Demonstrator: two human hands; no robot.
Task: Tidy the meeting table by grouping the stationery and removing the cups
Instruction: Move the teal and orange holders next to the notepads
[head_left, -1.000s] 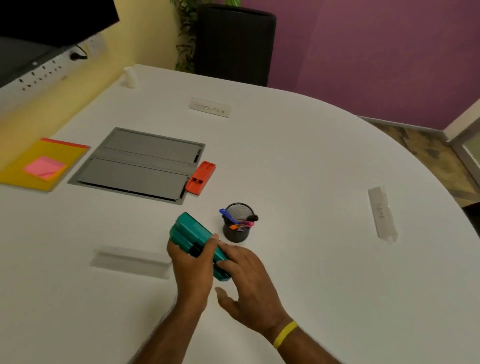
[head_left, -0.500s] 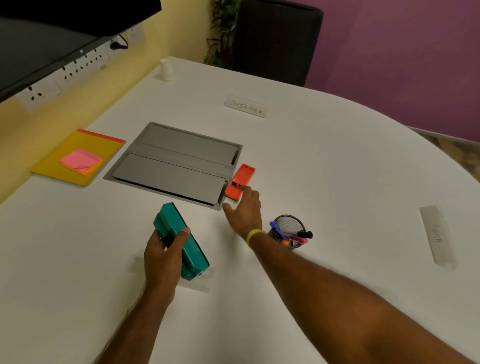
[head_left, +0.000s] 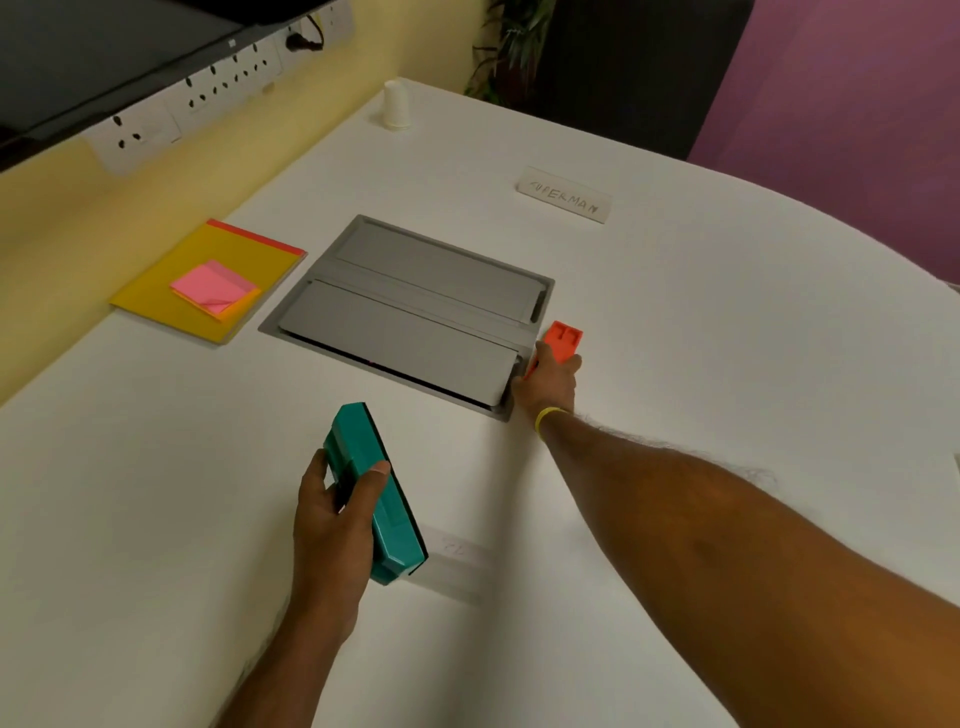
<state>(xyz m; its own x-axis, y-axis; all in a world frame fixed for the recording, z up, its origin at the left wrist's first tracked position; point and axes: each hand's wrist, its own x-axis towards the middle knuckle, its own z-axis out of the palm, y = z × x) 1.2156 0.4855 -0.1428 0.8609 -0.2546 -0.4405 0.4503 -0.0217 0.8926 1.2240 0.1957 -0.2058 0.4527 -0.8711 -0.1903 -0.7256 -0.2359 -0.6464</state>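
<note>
My left hand (head_left: 332, 519) grips a teal whiteboard eraser (head_left: 376, 493) and holds it just above the white table (head_left: 727, 338). My right hand (head_left: 548, 382) reaches forward and closes around the near end of an orange stapler (head_left: 563, 340) lying beside the grey cable hatch (head_left: 415, 306). A yellow folder (head_left: 249, 254) with pink sticky notes (head_left: 213, 286) on top lies at the left. A white paper cup (head_left: 396, 105) stands upside down at the table's far edge. The pen holder is out of view.
A name card reading SUPERMAN (head_left: 565, 195) lies beyond the hatch. Another clear name card (head_left: 457, 561) lies flat under the eraser's near end. A socket strip (head_left: 197, 98) runs along the yellow wall at left. A dark chair (head_left: 623, 67) stands behind the table.
My right hand left the eraser, reached past the pen holder and closed on the orange stapler. My left hand kept the eraser. The view shifted left and forward, so the pen holder dropped out.
</note>
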